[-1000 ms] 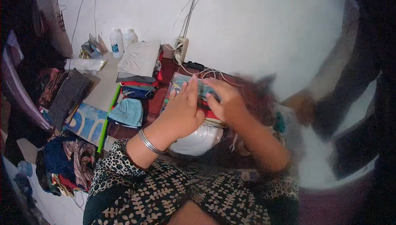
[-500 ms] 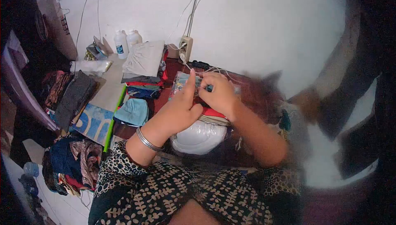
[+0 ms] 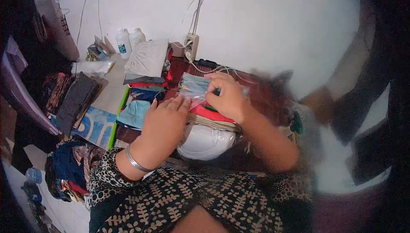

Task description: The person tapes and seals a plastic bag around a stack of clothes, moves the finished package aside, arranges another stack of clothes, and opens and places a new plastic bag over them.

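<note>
Two hands on one clear plastic packet (image 3: 193, 84), which sits just past the left fingertips. Left hand (image 3: 164, 117) is spread flat at its near edge; right hand (image 3: 226, 96) is curled at the other end, can't tell if it's pinching. Packet looks filled already, plastic between the hands still loose. Red cloth (image 3: 211, 112) below right hand's already folded.

My left hand (image 3: 166, 119), fingers extended, reaches the near edge of a clear plastic packet (image 3: 194, 87) as my right hand (image 3: 226, 97) curls over it, beside red folded cloth (image 3: 208, 112).
</note>
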Demonstrator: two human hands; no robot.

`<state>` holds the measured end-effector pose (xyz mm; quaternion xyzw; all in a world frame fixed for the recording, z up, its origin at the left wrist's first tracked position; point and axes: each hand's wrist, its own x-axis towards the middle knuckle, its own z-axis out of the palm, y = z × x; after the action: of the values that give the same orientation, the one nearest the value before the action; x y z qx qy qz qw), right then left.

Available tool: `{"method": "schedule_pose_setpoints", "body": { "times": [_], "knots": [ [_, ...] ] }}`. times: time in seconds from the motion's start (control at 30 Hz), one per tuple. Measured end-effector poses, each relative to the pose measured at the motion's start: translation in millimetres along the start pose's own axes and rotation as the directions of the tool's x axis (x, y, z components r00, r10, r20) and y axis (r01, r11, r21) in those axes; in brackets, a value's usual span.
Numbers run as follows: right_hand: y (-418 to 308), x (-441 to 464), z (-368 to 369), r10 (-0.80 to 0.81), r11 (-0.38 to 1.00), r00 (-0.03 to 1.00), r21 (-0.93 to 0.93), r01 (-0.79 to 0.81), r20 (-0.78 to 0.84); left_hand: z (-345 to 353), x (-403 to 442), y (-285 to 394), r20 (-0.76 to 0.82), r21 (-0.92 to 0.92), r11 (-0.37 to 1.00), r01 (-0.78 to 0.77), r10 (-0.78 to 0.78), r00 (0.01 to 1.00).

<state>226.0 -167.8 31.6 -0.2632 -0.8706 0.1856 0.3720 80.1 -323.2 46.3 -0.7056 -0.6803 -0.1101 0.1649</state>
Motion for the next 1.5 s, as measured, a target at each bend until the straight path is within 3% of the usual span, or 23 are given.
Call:
{"method": "schedule_pose_setpoints", "body": {
  "times": [0.07,0.17,0.23,0.27,0.33,0.37,0.4,0.47,0.6,0.67,0.73,0.8,0.9,0.93,1.0,1.07,1.1,1.23,1.27,1.3,1.37,1.4,1.5],
  "knots": [
    [4,0,-1,-0.066,0.998,0.997,0.009,0.066,0.04,-3,-3,-6,-0.014,-0.03,0.996,-0.082,0.082,0.997],
    [4,1,1,-0.149,0.987,0.989,-0.061,0.148,-0.002,-18,-6,-19,0.017,-0.22,0.956,-0.194,0.203,0.979],
    [4,3,-1,-0.161,0.984,0.987,-0.077,0.16,-0.01,-39,-6,-28,0.183,-0.492,0.845,-0.209,0.335,0.924],
    [3,3,-1,-0.18,0.98,0.984,-0.088,0.178,-0.01,-42,-1,-29,0.187,-0.493,0.844,-0.21,0.339,0.922],
    [-2,1,-3,-0.143,0.985,0.99,-0.1,0.141,-0.008,-45,16,-32,0.214,-0.535,0.845,0.013,0.121,0.969],
    [-3,0,-4,-0.113,0.987,0.994,-0.114,0.111,-0.008,-28,26,-40,0.03,-0.579,0.808,-0.107,0.152,0.988],
    [0,0,-3,-0.109,0.988,0.994,-0.112,0.107,-0.011,-9,32,-46,0.033,-0.579,0.809,-0.108,0.155,0.987],
    [9,1,-3,-0.168,0.981,0.986,-0.1,0.168,0.012,16,43,-51,-0.092,-0.591,0.744,-0.313,0.323,0.942],
    [13,-11,-9,-0.143,0.981,0.988,-0.14,0.133,-0.065,20,39,-44,0.028,-0.516,0.79,-0.331,0.402,0.915],
    [-6,-26,-46,-0.21,0.969,0.954,-0.173,0.174,-0.214,9,38,-37,0.124,-0.447,0.85,-0.278,0.367,0.922],
    [-19,-56,-96,-0.119,0.983,0.929,-0.17,0.062,-0.349,13,36,-34,0.123,-0.426,0.863,-0.273,0.354,0.927],
    [-14,-107,-146,0.135,0.991,0.812,0.091,-0.1,-0.568,16,37,-29,0.135,-0.416,0.872,-0.259,0.341,0.93],
    [15,-206,-220,0.457,0.886,0.437,0.441,-0.144,-0.775,13,38,-29,0.144,-0.397,0.874,-0.28,0.361,0.921],
    [35,-253,-233,0.568,0.82,0.277,0.562,-0.11,-0.775,10,37,-25,0.144,-0.425,0.847,-0.321,0.413,0.899],
    [67,-345,-229,0.686,0.724,-0.012,0.684,-0.086,-0.728,0,34,-26,0.158,-0.359,0.901,-0.244,0.316,0.935],
    [90,-429,-209,0.752,0.565,-0.229,0.783,-0.259,-0.619,-12,33,-27,0.165,-0.371,0.895,-0.249,0.327,0.931],
    [103,-457,-193,0.742,0.573,-0.245,0.78,-0.251,-0.624,-13,30,-29,0.182,-0.357,0.906,-0.227,0.306,0.935],
    [101,-499,-136,0.911,0.294,-0.26,0.946,-0.137,-0.32,-11,34,-49,0.203,-0.442,0.874,-0.202,0.317,0.927],
    [118,-512,-115,0.908,0.298,-0.272,0.947,-0.116,-0.319,-9,34,-51,0.197,-0.434,0.872,-0.225,0.335,0.921],
    [128,-506,-109,0.899,0.339,-0.213,0.916,-0.216,-0.383,-10,36,-51,0.208,-0.441,0.872,-0.211,0.328,0.921],
    [130,-487,-116,0.896,0.26,-0.328,0.952,-0.161,-0.3,-9,37,-53,0.21,-0.445,0.871,-0.208,0.327,0.921],
    [135,-491,-117,0.895,0.263,-0.331,0.953,-0.15,-0.299,-9,37,-52,0.193,-0.457,0.861,-0.222,0.339,0.921],
    [166,-513,-84,0.924,0.221,-0.279,0.96,-0.173,-0.263,10,26,-66,0.167,-0.487,0.844,-0.226,0.344,0.924]
  ]
}}
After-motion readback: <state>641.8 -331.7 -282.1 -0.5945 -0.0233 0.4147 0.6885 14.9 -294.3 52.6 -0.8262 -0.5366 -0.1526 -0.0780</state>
